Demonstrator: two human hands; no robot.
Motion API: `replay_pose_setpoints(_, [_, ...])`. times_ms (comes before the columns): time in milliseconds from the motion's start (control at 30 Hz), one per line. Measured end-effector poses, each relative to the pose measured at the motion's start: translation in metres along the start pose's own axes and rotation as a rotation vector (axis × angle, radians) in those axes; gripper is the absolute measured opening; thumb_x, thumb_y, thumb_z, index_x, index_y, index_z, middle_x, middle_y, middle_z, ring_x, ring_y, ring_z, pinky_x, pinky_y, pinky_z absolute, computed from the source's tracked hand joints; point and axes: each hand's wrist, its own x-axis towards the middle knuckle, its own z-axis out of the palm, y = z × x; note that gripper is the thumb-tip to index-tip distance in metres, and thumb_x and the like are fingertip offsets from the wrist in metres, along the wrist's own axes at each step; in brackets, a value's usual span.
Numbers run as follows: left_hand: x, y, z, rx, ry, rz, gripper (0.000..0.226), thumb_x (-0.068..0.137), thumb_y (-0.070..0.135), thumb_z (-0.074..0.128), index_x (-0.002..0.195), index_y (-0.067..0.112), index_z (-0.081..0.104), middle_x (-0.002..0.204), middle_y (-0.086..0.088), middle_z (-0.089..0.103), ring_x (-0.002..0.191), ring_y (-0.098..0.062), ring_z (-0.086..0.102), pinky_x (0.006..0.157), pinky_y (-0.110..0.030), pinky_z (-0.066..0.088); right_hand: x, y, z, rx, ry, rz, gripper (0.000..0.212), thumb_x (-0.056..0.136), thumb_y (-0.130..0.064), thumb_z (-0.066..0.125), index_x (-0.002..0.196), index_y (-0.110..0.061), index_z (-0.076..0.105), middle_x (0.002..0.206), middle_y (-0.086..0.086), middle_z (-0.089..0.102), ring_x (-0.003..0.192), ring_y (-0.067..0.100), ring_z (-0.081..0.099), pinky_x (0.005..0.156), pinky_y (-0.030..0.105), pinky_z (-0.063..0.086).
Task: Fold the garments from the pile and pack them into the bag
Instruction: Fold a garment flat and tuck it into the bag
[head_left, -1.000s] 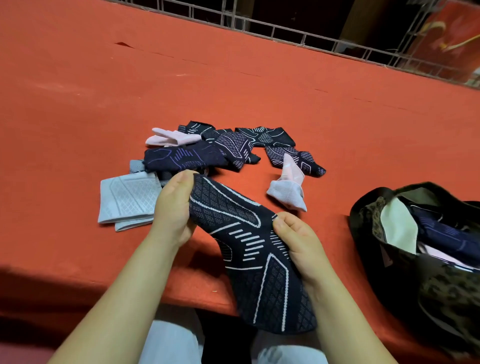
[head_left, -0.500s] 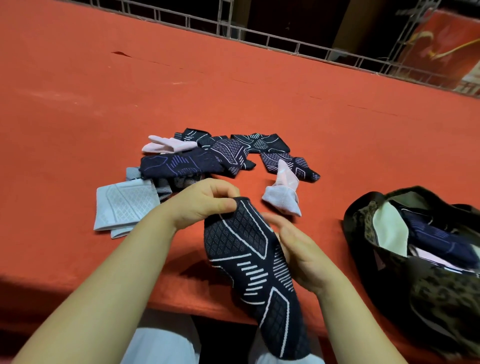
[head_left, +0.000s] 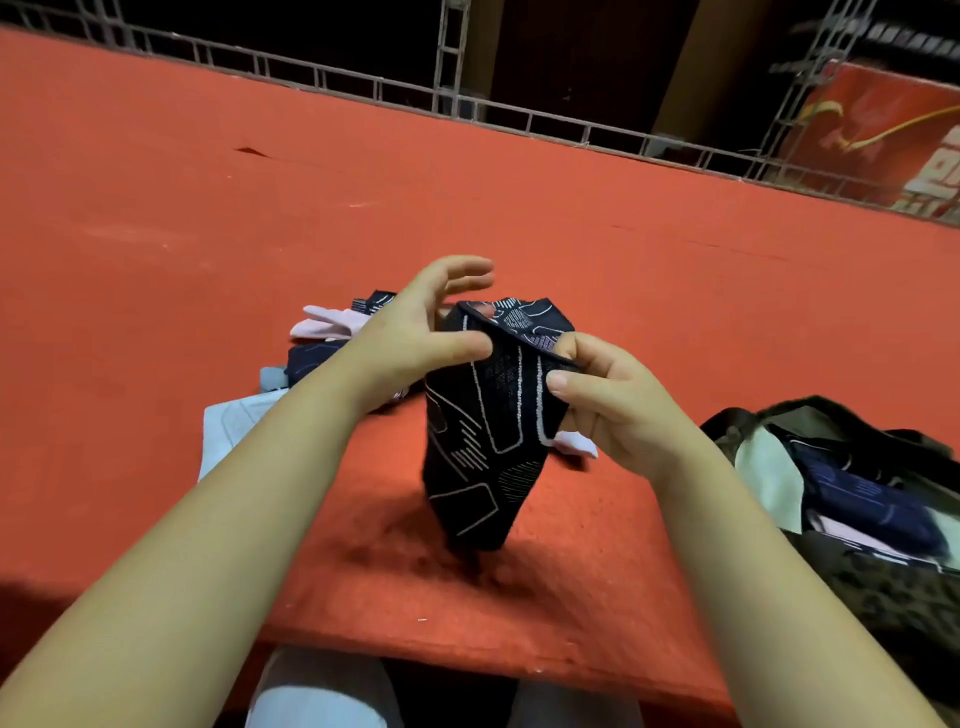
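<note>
Black sock (head_left: 485, 441) with white line pattern hanging above red table (head_left: 156, 218), lifted clear of surface. Right hand (head_left: 618, 400) pinching sock's top edge between thumb and fingers. Left hand (head_left: 415, 332) pressing thumb against sock's upper left side, fingers spreading loosely behind it. Pile of socks (head_left: 322, 338) lying behind left wrist, partly hidden; grey folded piece (head_left: 234, 426) sitting beside it. Camouflage bag (head_left: 857, 545) sitting open at right, holding dark folded items.
</note>
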Motion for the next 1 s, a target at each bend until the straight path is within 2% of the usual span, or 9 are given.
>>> replay_pose_setpoints(100, [-0.007, -0.009, 0.0, -0.008, -0.133, -0.165, 0.045, 0.079, 0.0, 0.058, 0.118, 0.022, 0.052, 0.087, 0.018, 0.066, 0.072, 0.007, 0.06, 0.061, -0.009, 0.044, 0.005, -0.01, 0.0, 0.025, 0.046, -0.024, 0.019, 0.074, -0.001, 0.052, 0.071, -0.013, 0.037, 0.057, -0.002, 0.048, 0.044, 0.01, 0.048, 0.04, 0.018, 0.04])
replay_pose_setpoints(200, [-0.008, -0.028, 0.007, -0.023, -0.204, -0.305, 0.026, 0.079, 0.015, 0.061, 0.104, 0.018, 0.062, 0.09, 0.007, 0.071, 0.081, -0.009, 0.067, 0.068, -0.024, 0.055, 0.015, -0.012, -0.009, 0.014, 0.125, -0.049, 0.025, 0.08, 0.009, 0.055, 0.081, -0.013, 0.044, 0.061, -0.002, 0.058, 0.046, 0.01, 0.055, 0.041, 0.018, 0.043])
replay_pose_setpoints(300, [0.01, -0.05, 0.011, -0.04, -0.046, -0.354, 0.011, 0.093, 0.015, 0.056, 0.099, 0.02, 0.063, 0.097, -0.002, 0.07, 0.089, -0.019, 0.066, 0.081, -0.039, 0.055, 0.033, -0.003, -0.025, -0.029, 0.281, 0.056, 0.03, 0.086, 0.007, 0.058, 0.105, -0.016, 0.055, 0.087, 0.003, 0.068, 0.065, 0.011, 0.066, 0.056, 0.023, 0.054])
replay_pose_setpoints(400, [0.033, -0.058, 0.009, -0.041, 0.125, -0.3, 0.013, 0.092, 0.016, 0.057, 0.093, 0.022, 0.068, 0.095, -0.001, 0.072, 0.089, -0.021, 0.066, 0.091, -0.046, 0.049, 0.051, 0.005, -0.038, -0.091, 0.393, 0.154, 0.019, 0.088, 0.0, 0.059, 0.099, -0.014, 0.061, 0.093, 0.006, 0.065, 0.069, 0.013, 0.064, 0.064, 0.025, 0.055])
replay_pose_setpoints(500, [0.052, -0.049, -0.003, -0.023, 0.13, -0.222, 0.011, 0.089, 0.017, 0.06, 0.092, 0.024, 0.068, 0.088, 0.006, 0.072, 0.084, -0.015, 0.064, 0.087, -0.039, 0.048, 0.062, -0.002, -0.039, -0.088, 0.471, 0.053, 0.011, 0.091, -0.004, 0.057, 0.088, -0.014, 0.06, 0.084, 0.006, 0.06, 0.073, 0.018, 0.057, 0.074, 0.035, 0.049])
replay_pose_setpoints(600, [0.045, -0.049, -0.006, -0.131, 0.01, -0.263, 0.02, 0.086, 0.019, 0.059, 0.105, 0.021, 0.063, 0.102, 0.001, 0.07, 0.092, -0.013, 0.064, 0.087, -0.031, 0.048, 0.06, 0.009, -0.032, -0.189, 0.516, -0.006, 0.014, 0.094, -0.011, 0.054, 0.081, -0.018, 0.053, 0.073, 0.0, 0.051, 0.068, 0.016, 0.047, 0.07, 0.037, 0.042])
replay_pose_setpoints(700, [0.007, -0.075, 0.005, -0.267, -0.146, -0.428, 0.036, 0.085, 0.024, 0.058, 0.121, 0.02, 0.055, 0.119, -0.004, 0.065, 0.108, -0.021, 0.059, 0.093, -0.037, 0.043, 0.043, 0.055, -0.024, -0.419, 0.555, 0.057, 0.014, 0.09, -0.028, 0.055, 0.078, -0.022, 0.05, 0.071, -0.005, 0.043, 0.071, 0.013, 0.04, 0.073, 0.032, 0.036])
replay_pose_setpoints(867, [-0.074, -0.111, 0.029, -0.38, -0.308, -0.803, 0.043, 0.085, 0.032, 0.055, 0.126, 0.02, 0.049, 0.101, -0.002, 0.071, 0.086, -0.021, 0.068, 0.064, -0.034, 0.055, -0.012, 0.138, -0.003, -0.645, 0.438, 0.269, 0.019, 0.097, -0.021, 0.048, 0.08, -0.019, 0.039, 0.072, -0.008, 0.043, 0.071, 0.011, 0.039, 0.056, 0.015, 0.032])
replay_pose_setpoints(1000, [-0.099, -0.12, 0.032, -0.335, -0.245, -0.85, 0.055, 0.082, 0.046, 0.05, 0.128, 0.016, 0.046, 0.109, -0.015, 0.065, 0.091, -0.033, 0.067, 0.067, -0.038, 0.057, -0.026, 0.16, 0.0, -0.76, 0.352, 0.385, 0.016, 0.097, -0.029, 0.047, 0.087, -0.018, 0.04, 0.078, -0.006, 0.05, 0.075, 0.014, 0.045, 0.06, 0.021, 0.032])
